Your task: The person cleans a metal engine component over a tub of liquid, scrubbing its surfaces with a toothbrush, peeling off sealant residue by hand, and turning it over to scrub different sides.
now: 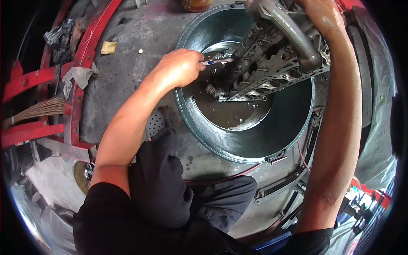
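Observation:
My left hand (182,67) is closed around the handle of a toothbrush (214,62), whose far end reaches against the metal engine cylinder head (272,63). Tilted over a large round tub (204,142), the cylinder head rests with its lower end in dark, wet liquid (227,114). A thick grey pipe (293,36) runs along its upper side. At the top right, my right hand (323,17) grips the upper end of the cylinder head; its fingertips are partly hidden at the frame's edge.
Red metal frames (76,97) stand at the left, with a straw broom (38,111) and a crumpled rag (78,78) by them. A yellow paper (108,47) lies on the concrete floor. Behind the tub is a container (196,5). A thin red hose (242,171) crosses the floor nearby.

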`<act>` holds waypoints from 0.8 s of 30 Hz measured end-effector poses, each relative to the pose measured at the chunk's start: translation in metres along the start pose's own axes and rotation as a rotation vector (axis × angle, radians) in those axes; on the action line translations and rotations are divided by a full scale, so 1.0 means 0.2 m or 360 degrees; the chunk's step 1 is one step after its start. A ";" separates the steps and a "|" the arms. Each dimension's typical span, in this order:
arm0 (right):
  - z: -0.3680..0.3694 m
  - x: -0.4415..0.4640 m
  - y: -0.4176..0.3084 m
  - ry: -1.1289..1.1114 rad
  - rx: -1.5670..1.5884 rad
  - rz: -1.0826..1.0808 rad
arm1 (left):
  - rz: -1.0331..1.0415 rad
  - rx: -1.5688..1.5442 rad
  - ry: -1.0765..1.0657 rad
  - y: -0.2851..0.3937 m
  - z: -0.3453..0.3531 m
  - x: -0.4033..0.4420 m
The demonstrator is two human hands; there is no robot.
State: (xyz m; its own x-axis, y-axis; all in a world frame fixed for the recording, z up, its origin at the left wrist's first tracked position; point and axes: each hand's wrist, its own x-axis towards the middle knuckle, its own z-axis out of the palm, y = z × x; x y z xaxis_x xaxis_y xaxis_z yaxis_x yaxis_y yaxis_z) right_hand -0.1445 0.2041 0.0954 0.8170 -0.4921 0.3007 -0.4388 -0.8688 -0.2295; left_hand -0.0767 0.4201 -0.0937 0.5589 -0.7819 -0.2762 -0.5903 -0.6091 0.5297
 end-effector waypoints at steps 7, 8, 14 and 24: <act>-0.10 -0.13 -0.11 -0.0095 0.0212 0.0109 | 0.0102 0.0650 -0.0495 -0.07 0.55 0.81; -0.11 -0.14 -0.11 -0.0155 0.0251 0.0138 | -0.0017 0.0685 -0.0595 -0.09 0.61 0.90; -0.12 -0.16 -0.04 -0.0121 0.0346 0.0154 | 0.0399 0.1135 -0.0959 -0.05 0.69 0.78; -0.04 0.02 0.02 -0.0194 -0.0086 0.0066 | 0.0955 0.0264 -0.0878 0.34 1.46 0.34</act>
State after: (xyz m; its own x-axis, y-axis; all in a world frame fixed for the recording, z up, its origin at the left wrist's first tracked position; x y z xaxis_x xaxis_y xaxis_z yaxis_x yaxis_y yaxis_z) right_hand -0.1460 0.1977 0.1029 0.8357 -0.5199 0.1768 -0.4898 -0.8513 -0.1880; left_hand -0.2489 0.2862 -0.3097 -0.2185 -0.9067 -0.3608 -0.7994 -0.0457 0.5990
